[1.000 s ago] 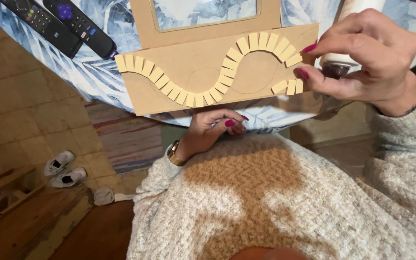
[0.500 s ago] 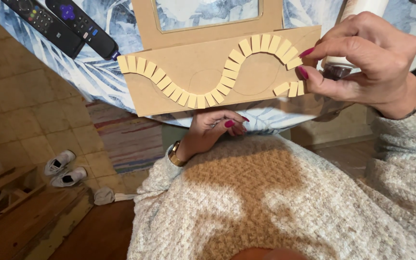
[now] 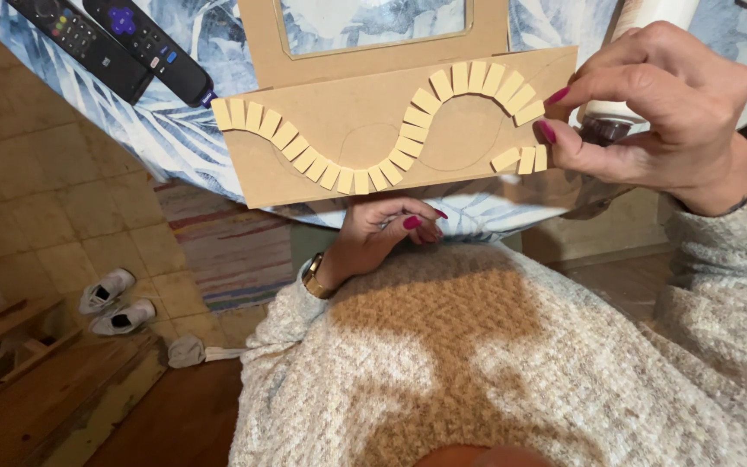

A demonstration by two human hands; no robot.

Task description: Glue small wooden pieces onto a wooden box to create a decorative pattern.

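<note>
Cardboard point(image 3: 347, 147) is lying under my right hand point(image 3: 650, 112), which is gripping a glue bottle point(image 3: 620, 121), while my left hand point(image 3: 382, 233) is resting loosely curled below.

One head-worn camera looks steeply down, close over the cardboard panel point(image 3: 373, 130) and lap.

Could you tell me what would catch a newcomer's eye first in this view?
The cardboard panel at centre, with a wavy row of small tan tiles across it. The right hand pinches its right end while holding a glue bottle; the left hand supports it underneath. Two remotes lie upper left.
</note>
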